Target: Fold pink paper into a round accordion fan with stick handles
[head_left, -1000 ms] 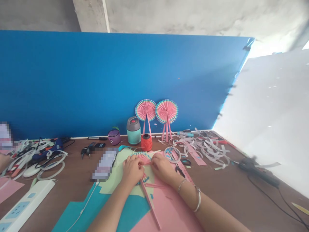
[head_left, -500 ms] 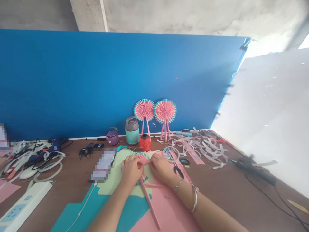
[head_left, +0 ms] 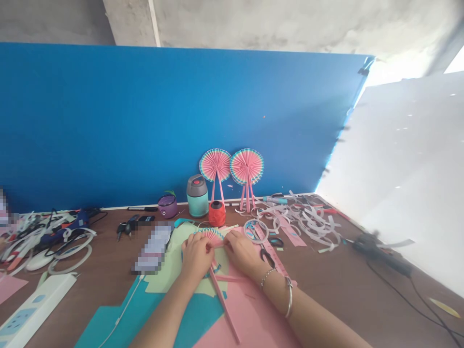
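Both hands meet over a pleated pink paper fan with a blue-and-white edge, which lies on sheets of coloured paper. My left hand is closed, pinching the fan near its middle. My right hand is closed at the fan's right side, its fingertips on the pink paper there. Much of the fan is hidden under the hands. A long folded pink paper strip runs from the fan toward me, and a second pink strip points right.
Two finished-looking pink fans lean against the blue partition. A teal flask, a red container and a purple pot stand behind. Scissors lie at right, near curled white strips. A power strip sits at left.
The right hand's fingers have shifted very slightly at the fan's edge. The view has drifted a little; otherwise the hands and fan stay in place.
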`<action>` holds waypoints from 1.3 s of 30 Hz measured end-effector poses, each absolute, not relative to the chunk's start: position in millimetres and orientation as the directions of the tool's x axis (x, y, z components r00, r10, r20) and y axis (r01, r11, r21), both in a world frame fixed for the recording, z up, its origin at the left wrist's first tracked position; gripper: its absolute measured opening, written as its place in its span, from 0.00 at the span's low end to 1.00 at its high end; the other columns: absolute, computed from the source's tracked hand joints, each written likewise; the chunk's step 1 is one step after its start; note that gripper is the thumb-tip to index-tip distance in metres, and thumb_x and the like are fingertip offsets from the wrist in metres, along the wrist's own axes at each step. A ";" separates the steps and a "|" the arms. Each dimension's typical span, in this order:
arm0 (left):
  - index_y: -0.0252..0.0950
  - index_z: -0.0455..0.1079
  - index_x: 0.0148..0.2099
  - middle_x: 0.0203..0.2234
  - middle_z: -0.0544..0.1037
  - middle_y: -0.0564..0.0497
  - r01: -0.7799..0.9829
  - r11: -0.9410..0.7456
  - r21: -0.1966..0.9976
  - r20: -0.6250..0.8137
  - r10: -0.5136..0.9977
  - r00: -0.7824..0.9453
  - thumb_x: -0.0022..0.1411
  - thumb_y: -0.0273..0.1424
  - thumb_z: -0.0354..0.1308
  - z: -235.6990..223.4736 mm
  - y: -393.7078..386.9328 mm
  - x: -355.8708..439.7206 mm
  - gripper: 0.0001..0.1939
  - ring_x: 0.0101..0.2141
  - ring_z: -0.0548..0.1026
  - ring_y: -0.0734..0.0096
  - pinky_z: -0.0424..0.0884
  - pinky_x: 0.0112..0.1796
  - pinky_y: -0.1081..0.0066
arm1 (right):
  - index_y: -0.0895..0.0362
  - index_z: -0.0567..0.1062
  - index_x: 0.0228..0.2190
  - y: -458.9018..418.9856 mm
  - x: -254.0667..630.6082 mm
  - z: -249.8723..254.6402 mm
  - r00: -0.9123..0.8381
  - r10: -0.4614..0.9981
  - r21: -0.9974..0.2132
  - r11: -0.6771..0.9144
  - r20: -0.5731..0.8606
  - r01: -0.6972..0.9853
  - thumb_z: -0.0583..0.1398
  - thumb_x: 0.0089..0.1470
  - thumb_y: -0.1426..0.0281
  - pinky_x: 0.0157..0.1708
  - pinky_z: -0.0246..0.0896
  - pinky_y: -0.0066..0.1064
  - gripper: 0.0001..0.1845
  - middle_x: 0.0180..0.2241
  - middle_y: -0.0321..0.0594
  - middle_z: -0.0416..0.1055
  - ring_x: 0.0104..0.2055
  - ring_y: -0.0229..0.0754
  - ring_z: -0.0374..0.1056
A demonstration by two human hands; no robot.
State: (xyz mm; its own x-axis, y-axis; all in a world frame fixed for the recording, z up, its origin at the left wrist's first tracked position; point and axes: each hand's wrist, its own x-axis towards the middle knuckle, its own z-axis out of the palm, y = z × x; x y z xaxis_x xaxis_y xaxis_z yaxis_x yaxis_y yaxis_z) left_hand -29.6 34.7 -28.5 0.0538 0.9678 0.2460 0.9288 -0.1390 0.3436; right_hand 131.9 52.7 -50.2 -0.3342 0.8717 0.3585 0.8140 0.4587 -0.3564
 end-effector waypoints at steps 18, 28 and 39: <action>0.39 0.70 0.27 0.30 0.72 0.52 0.879 -0.286 0.381 0.321 0.933 0.164 0.53 0.26 0.54 -27.3 30.0 -31.4 0.06 0.39 0.67 0.64 0.57 0.42 0.63 | 0.58 0.71 0.25 49.6 138.9 -37.7 -0.432 0.772 -0.268 0.589 0.466 0.763 0.58 0.53 0.76 0.39 0.51 0.34 0.06 0.31 0.40 0.67 0.38 0.43 0.58; 0.39 0.69 0.28 0.31 0.72 0.52 0.843 -0.258 0.471 0.281 0.950 0.133 0.55 0.27 0.53 -23.2 32.4 -37.8 0.06 0.40 0.67 0.63 0.57 0.41 0.63 | 0.57 0.71 0.25 47.4 148.2 -26.6 -0.344 0.812 -0.599 0.582 0.473 0.550 0.54 0.52 0.79 0.41 0.55 0.34 0.09 0.32 0.40 0.67 0.38 0.41 0.61; 0.39 0.69 0.29 0.34 0.73 0.51 0.802 -0.259 0.539 0.246 0.958 0.144 0.56 0.28 0.51 -19.7 31.6 -37.1 0.08 0.42 0.67 0.62 0.59 0.42 0.61 | 0.57 0.69 0.23 44.1 152.4 -24.8 -0.294 0.906 -0.861 0.395 0.306 0.322 0.54 0.54 0.70 0.38 0.56 0.31 0.09 0.35 0.39 0.63 0.40 0.40 0.62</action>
